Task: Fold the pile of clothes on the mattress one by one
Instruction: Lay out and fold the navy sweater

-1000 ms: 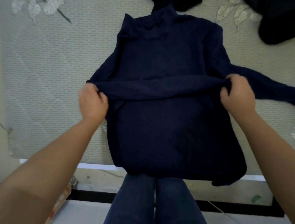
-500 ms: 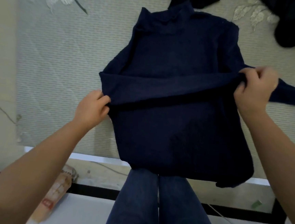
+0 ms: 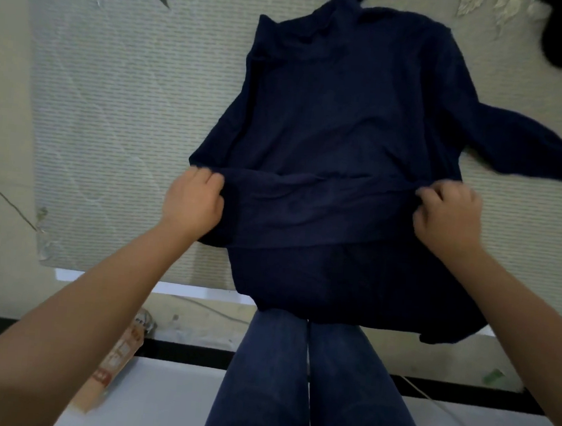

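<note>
While the left hand and right hand each pinch the folded band of the dark navy knitted turtleneck sweater, an uneven pull could skew the fold, and the long sleeve beyond the right hand may drag.

The folded sleeve now lies lower across the navy sweater, nearer the mattress's near edge than before. The left hand and right hand, gripping its ends, have come level.
</note>
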Tool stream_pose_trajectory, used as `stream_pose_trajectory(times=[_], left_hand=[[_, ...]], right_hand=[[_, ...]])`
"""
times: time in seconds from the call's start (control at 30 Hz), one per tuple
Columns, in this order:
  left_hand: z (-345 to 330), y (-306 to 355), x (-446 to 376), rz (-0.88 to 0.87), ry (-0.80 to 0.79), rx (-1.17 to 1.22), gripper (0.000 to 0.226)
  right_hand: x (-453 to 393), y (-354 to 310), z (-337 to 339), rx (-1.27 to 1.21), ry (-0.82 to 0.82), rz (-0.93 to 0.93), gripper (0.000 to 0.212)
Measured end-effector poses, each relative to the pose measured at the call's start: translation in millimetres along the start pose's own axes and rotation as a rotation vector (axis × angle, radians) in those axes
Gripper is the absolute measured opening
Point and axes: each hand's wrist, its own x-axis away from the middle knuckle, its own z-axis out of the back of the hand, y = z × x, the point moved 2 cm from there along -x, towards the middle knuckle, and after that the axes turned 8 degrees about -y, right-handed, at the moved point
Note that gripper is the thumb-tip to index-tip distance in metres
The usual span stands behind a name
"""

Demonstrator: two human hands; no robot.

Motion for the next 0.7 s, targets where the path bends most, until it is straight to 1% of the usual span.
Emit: stream_pose_trajectory(times=[0.03, 0.07, 0.1, 0.13, 0.17, 0.2, 0.23, 0.27, 0.33, 0.37, 0.47, 0.53, 0.6, 0.7], left_hand=[[5.3, -0.6, -10.6, -0.047, 0.026, 0.020, 0.023], [7.7, -2.0, -22.1, -0.048, -0.081, 0.027, 0.034], [7.3, -3.7, -32.1, -0.024, -0.286, -0.011, 0.043], [5.8, -5.2, -40.7, -0.005, -0.480, -0.122, 0.049], [5.7, -5.8, -47.1, -0.013, -0.600, -0.262, 0.050], [5.7, -5.7, -51.9, -0.039, -0.661, -0.376, 0.049], [6.6, -5.5, -55.9, -0.060, -0.699, -0.456, 0.047], [8.2, -6.6, -60.4, -0.057, -0.718, -0.517, 0.045], [11.9, -13.8, -70.9, 0.010, -0.716, -0.593, 0.047], [14.2, -17.2, -74.5, 0.062, -0.703, -0.597, 0.048], [19.3, -19.2, -82.2, 0.183, -0.668, -0.628, 0.049], [25.1, -18.5, -88.6, 0.233, -0.623, -0.613, 0.046], [35.0, -21.1, -97.9, 0.315, -0.519, -0.498, 0.039], [50.6, -29.0, -110.5, 0.377, -0.280, -0.203, 0.026]], right_hand=[[-10.9, 1.4, 5.0, -0.012, 0.020, 0.017, 0.032], [-22.5, 3.8, 6.9, -0.022, -0.027, 0.010, 0.035], [-33.3, 7.3, 6.9, -0.018, -0.173, -0.018, 0.042], [-42.9, 11.4, 5.0, 0.027, -0.361, -0.034, 0.049], [-49.3, 15.8, 3.8, 0.088, -0.532, -0.042, 0.051], [-52.7, 19.2, 3.6, 0.121, -0.662, -0.045, 0.046], [-53.7, 21.8, 4.4, 0.119, -0.735, -0.020, 0.039], [-54.9, 23.6, 7.1, 0.068, -0.755, 0.020, 0.032], [-57.1, 29.6, 17.1, -0.090, -0.703, 0.066, 0.024], [-57.0, 32.3, 23.5, -0.130, -0.674, 0.077, 0.022], [-59.1, 37.5, 38.2, -0.135, -0.599, 0.084, 0.021], [-60.8, 36.9, 43.4, -0.127, -0.587, 0.091, 0.020], [-64.9, 33.6, 46.3, -0.123, -0.600, 0.099, 0.020], [-71.7, 28.4, 52.8, -0.115, -0.559, 0.111, 0.021]])
